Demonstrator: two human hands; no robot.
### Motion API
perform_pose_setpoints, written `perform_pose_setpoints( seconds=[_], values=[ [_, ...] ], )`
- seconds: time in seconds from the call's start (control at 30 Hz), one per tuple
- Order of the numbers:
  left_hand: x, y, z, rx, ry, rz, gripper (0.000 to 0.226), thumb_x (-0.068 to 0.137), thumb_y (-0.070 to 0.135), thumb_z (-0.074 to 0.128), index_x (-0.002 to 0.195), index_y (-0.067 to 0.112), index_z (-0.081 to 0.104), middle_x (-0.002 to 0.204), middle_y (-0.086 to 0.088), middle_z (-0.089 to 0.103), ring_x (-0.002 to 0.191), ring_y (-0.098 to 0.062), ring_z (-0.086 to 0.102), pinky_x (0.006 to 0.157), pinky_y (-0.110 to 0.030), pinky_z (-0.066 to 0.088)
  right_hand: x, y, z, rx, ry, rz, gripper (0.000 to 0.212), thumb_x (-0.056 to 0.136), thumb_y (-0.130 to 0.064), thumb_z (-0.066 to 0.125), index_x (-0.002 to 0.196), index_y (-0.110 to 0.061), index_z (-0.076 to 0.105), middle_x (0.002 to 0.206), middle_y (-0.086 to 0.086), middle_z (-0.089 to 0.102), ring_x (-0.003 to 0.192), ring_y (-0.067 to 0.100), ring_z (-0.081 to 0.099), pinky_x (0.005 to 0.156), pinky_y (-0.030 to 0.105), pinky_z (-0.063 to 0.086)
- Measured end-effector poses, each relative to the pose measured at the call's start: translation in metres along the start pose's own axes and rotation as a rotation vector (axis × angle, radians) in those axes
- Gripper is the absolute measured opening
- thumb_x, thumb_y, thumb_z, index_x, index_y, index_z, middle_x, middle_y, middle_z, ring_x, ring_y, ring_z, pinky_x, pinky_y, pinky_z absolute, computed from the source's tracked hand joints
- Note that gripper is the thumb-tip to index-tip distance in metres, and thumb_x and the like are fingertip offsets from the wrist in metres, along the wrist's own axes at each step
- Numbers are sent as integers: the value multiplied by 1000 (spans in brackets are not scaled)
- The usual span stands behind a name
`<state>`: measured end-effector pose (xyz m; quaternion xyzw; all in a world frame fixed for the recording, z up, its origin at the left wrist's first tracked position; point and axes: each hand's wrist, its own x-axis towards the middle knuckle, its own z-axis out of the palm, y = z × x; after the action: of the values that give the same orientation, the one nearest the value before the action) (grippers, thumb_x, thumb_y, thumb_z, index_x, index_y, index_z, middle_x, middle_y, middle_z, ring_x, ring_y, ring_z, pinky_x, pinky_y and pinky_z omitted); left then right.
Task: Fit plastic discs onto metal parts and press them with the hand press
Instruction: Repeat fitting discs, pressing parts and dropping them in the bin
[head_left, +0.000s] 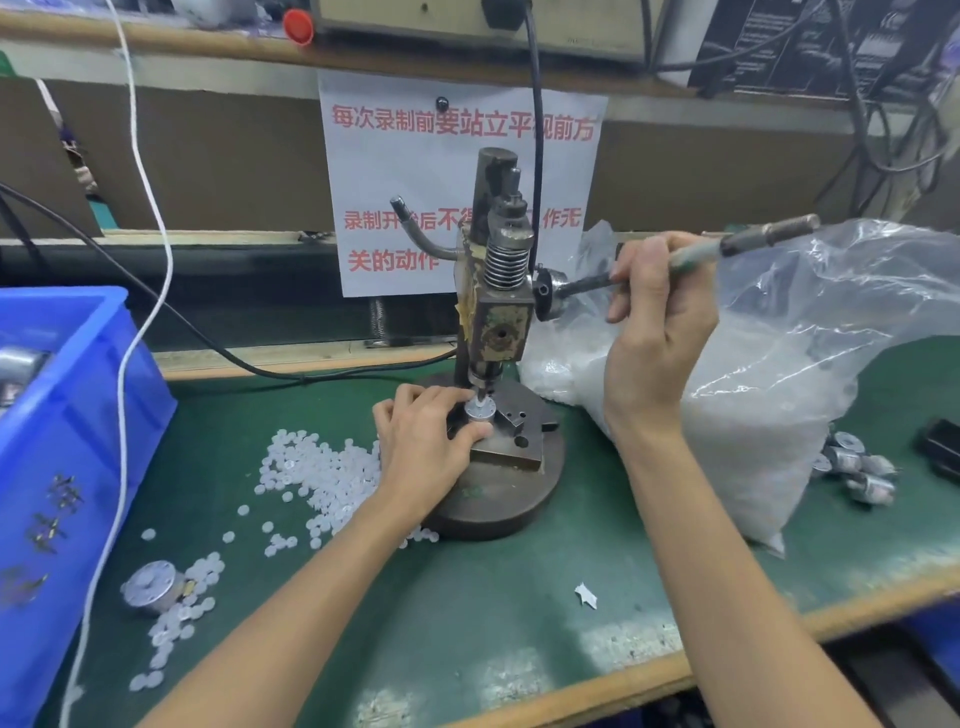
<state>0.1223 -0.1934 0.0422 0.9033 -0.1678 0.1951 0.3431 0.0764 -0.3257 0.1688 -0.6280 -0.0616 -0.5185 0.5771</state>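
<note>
The hand press (501, 317) stands on its round base (498, 499) in the middle of the green mat. My left hand (423, 441) pinches a round metal part (479, 409) that sits on the fixture block directly under the press ram. My right hand (657, 322) grips the press lever (727, 249), which points to the right and slightly up. A heap of white plastic discs (317, 473) lies left of the base. Another metal part (153, 587) lies on the mat at the near left among loose discs.
A blue bin (67, 415) holding small metal pieces stands at the left. A large clear plastic bag (779, 374) of white discs fills the right side, with several finished metal parts (857, 467) beside it. A white cord (124, 364) hangs at the left. The table's front edge runs along the bottom right.
</note>
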Motion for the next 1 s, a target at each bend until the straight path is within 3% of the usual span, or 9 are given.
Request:
perform_pose_setpoints(
  seconds=[0.17, 0.27, 0.37, 0.47, 0.53, 0.67, 0.73, 0.83, 1.0],
  values=[
    [-1, 1, -1, 7, -22, -9, 39, 80, 44, 67, 114, 26, 65, 109, 9, 66, 102, -14, 42, 77, -23, 12, 4, 1, 10, 6, 65, -21, 20, 97, -8, 39, 81, -19, 40, 68, -3, 41, 58, 8, 39, 57, 24, 36],
    [-3, 4, -2, 3, -37, -2, 39, 82, 41, 66, 117, 26, 63, 113, 8, 65, 104, -16, 43, 77, -23, 12, 27, 0, 22, -19, 74, 83, 8, 96, -10, 44, 95, -13, 51, 78, -4, 55, 69, 7, 50, 66, 26, 45],
    [-5, 8, -4, 22, -47, 0, 35, 83, 38, 66, 117, 28, 63, 118, 9, 63, 106, -17, 44, 77, -22, 12, 42, 0, 37, -11, -32, 266, 35, 94, 2, 45, 129, -1, 46, 118, 4, 61, 97, 17, 60, 86, 34, 51],
    [-5, 8, -7, 55, -36, 45, 30, 81, 34, 69, 111, 28, 66, 120, 9, 61, 107, -18, 43, 77, -23, 12, 22, 8, 25, -86, -119, 332, 39, 93, -1, 49, 131, -9, 47, 115, -13, 58, 96, 1, 59, 90, 31, 52],
    [-7, 6, -10, 62, -23, 90, 27, 80, 32, 71, 105, 27, 67, 113, 11, 64, 104, -18, 45, 77, -24, 12, -5, 18, 1, -154, -169, 354, 28, 92, -1, 50, 114, -17, 57, 107, -12, 62, 92, 1, 61, 83, 25, 52],
    [-21, 15, -18, -31, -5, 116, 24, 73, 27, 77, 97, 25, 70, 98, 13, 69, 100, -19, 50, 78, -25, 14, -70, 34, -52, -264, -332, 540, 29, 90, 0, 51, 82, -24, 66, 77, 1, 70, 55, 3, 57, 54, 14, 41],
    [-33, 30, -19, -119, -19, 150, 24, 70, 26, 79, 93, 26, 71, 94, 16, 67, 96, -14, 50, 78, -25, 16, -93, 35, -73, -283, -414, 621, 24, 91, -6, 54, 88, -26, 68, 78, 4, 71, 55, 5, 58, 52, 13, 41],
    [-56, 61, -12, -236, -78, 215, 24, 70, 22, 79, 92, 26, 70, 92, 18, 66, 94, -7, 49, 81, -25, 19, -110, 30, -99, -192, -467, 730, 17, 93, -13, 56, 101, -24, 66, 77, -5, 71, 59, 9, 62, 49, 21, 44],
    [-91, 112, 15, -321, -190, 313, 23, 70, 16, 75, 91, 22, 68, 90, 14, 66, 89, -10, 52, 80, -25, 24, -124, 11, -159, -143, -282, 771, 15, 92, -7, 56, 94, -17, 67, 74, 0, 71, 59, 9, 61, 47, 21, 45]
  ],
)
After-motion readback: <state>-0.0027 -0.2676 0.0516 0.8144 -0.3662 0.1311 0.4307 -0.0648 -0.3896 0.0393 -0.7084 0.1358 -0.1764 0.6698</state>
